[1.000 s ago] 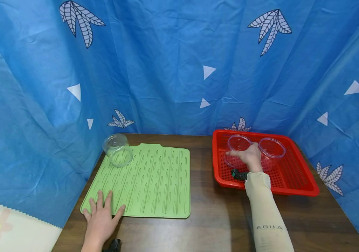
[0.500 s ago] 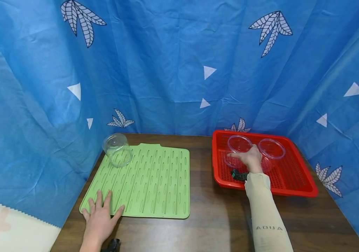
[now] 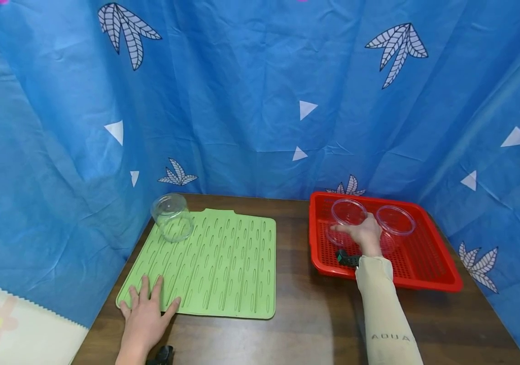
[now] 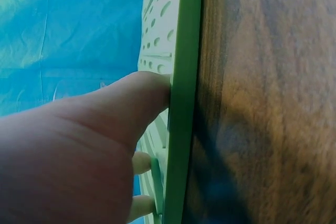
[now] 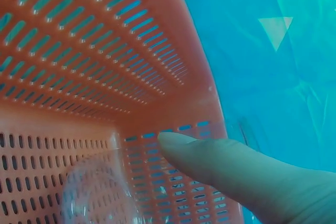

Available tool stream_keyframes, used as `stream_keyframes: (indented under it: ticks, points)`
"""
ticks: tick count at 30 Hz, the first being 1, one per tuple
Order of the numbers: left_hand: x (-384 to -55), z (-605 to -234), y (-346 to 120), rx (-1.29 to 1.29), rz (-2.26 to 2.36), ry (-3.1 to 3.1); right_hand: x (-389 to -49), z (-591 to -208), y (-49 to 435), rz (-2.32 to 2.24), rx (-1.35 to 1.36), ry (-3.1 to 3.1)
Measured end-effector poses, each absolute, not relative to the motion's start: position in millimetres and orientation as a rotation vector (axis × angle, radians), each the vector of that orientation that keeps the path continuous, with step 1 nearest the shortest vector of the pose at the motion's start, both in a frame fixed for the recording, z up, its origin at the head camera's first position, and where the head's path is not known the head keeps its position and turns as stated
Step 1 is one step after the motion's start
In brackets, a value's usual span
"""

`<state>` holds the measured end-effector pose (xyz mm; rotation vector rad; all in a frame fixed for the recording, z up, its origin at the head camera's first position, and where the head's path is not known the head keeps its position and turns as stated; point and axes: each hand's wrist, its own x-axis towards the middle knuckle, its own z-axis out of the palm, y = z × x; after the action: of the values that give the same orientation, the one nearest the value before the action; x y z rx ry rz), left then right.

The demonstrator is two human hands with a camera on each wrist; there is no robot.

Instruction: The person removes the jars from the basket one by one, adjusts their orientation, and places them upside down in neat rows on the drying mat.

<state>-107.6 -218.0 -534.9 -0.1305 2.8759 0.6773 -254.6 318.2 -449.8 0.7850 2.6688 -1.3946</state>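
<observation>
Evidently, from the head view, my left grip (image 3: 144, 320) lies spread on the near left corner of the green mat (image 3: 225, 268), holding nothing, which probably keeps the mat from sliding on the bench (image 3: 301, 319). At the mat's far left corner a clear cup (image 3: 172, 219) appears to stand mouth down, likely to sit steadily on its rim. My right grip (image 3: 362, 232) reaches into the red basket (image 3: 313, 238), thumb out across the left cup (image 3: 348, 210), with the right cup (image 3: 395, 221) just beside; both stand rims up, perhaps so an edge is easy to reach. In the left wrist view, my left thumb (image 4: 128, 100) rests at the mat's thick edge, seemingly as an anchor. In the right wrist view, my right thumb (image 5: 210, 161) is nearly straight; the other fingers are hidden, so I can't tell whether I have hold of a cup.
</observation>
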Motion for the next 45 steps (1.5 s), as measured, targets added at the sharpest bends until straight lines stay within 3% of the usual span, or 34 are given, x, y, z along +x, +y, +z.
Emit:
stream_keyframes:
  ticks: [19, 24, 32, 45]
  points:
    - [-111.6, -521.0, -215.5, -0.09, 0.618, 2.955, -233.5, -439.1, 309.2, -1.647, 0.562, 3.07]
    - [-117.7, -501.8, -207.5, 0.031, 0.671, 3.204, -228.1, -425.1, 304.1, -1.636, 0.435, 3.284]
    - [-143.6, -458.2, -196.6, 0.323, 1.014, 3.484, -220.4, -387.4, 286.9, -1.364, 0.018, 3.668]
    - [-179.0, -390.1, -143.1, 0.633, 1.493, 3.214, -196.6, -344.3, 248.1, -1.155, -0.453, 3.919]
